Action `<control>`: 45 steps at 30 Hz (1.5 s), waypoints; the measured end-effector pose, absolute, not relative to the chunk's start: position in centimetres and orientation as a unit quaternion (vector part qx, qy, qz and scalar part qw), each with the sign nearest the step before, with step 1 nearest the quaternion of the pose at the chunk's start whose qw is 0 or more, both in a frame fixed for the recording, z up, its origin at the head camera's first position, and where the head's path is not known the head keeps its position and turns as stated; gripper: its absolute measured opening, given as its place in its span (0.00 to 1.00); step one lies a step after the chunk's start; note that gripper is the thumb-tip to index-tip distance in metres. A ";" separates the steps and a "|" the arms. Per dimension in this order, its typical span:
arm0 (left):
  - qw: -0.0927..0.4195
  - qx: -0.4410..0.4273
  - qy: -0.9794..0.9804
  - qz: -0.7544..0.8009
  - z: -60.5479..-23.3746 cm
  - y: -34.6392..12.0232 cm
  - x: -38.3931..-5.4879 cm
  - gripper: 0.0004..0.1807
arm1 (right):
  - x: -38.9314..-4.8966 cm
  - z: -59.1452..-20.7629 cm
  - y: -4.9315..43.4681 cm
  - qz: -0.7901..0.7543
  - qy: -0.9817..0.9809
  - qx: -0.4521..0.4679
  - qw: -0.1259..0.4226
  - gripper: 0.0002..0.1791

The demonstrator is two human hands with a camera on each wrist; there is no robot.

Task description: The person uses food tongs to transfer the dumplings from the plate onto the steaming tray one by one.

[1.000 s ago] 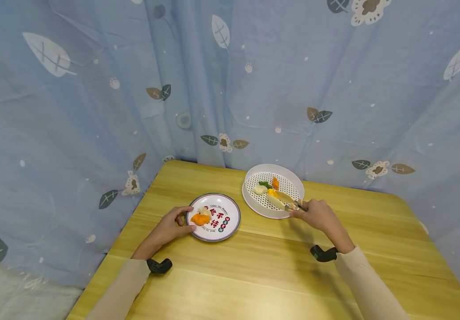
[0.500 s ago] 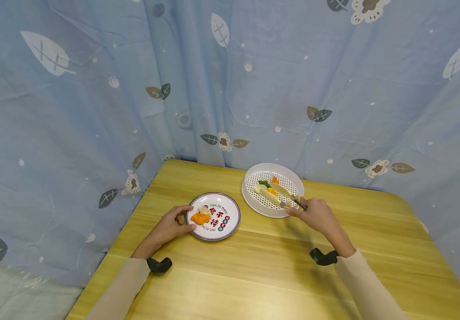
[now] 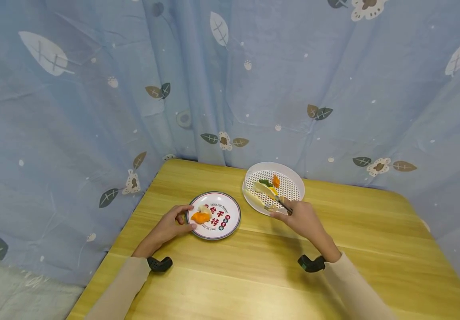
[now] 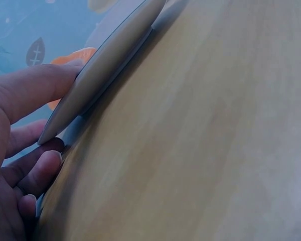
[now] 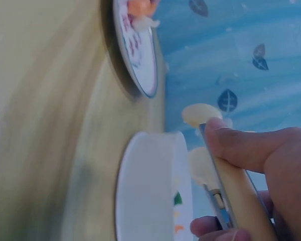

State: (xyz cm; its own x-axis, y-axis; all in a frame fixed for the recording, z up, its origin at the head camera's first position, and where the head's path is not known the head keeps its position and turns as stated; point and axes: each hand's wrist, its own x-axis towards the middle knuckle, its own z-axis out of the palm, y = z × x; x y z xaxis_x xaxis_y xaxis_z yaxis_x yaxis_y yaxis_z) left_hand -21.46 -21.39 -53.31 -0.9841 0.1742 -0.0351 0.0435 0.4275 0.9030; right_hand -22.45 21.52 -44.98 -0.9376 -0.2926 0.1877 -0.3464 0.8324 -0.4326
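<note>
My left hand holds the near-left rim of a white plate, with a finger over the rim and others curled under its edge in the left wrist view. On the plate lie an orange food piece and a whitish one. My right hand grips food tongs with broad beige ends, spread over a white perforated basket. Inside it are a green piece, an orange piece and a yellow piece. The tongs hide the basket's white piece; whether they hold it I cannot tell.
Both things stand on a wooden table, the basket to the right of and behind the plate. A blue patterned curtain hangs along the table's back and left edges. Each wrist wears a black device.
My right hand has shifted left with the tongs, whose ends now cover where the white piece lay in the basket. The left hand and the plate have stayed in place.
</note>
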 end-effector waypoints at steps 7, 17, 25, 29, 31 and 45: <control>0.066 0.050 0.842 0.533 -53.3 -21.4 -21.2 0.36 | -22.2 -45.8 19.6 0.251 -0.946 0.193 0.075 0.31; 0.064 0.053 0.843 0.532 -53.7 -21.4 -21.3 0.36 | -21.7 -46.9 17.0 0.260 -0.945 0.192 0.048 0.31; 0.066 0.058 0.840 0.535 -53.7 -21.4 -21.3 0.35 | -21.5 -48.1 15.8 0.274 -0.934 0.220 0.065 0.24; 0.065 0.061 0.841 0.534 -53.7 -21.4 -21.3 0.35 | -21.3 -48.8 15.4 0.267 -0.933 0.232 0.073 0.25; 0.063 0.062 0.841 0.534 -53.7 -21.4 -21.3 0.35 | -21.1 -48.9 15.1 0.268 -0.931 0.237 0.069 0.24; 0.064 0.057 0.841 0.534 -53.4 -21.3 -21.4 0.35 | -20.5 -49.0 14.4 0.269 -0.931 0.240 0.053 0.25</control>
State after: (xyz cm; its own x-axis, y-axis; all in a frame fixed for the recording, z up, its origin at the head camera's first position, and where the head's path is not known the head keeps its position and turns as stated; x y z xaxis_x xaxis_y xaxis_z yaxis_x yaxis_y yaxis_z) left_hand -21.39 -21.32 -53.43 -0.9854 0.1635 -0.0467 0.0273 0.4231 0.9057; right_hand -20.51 14.44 -49.05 -0.8796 -0.4175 0.2282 -0.4748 0.7402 -0.4761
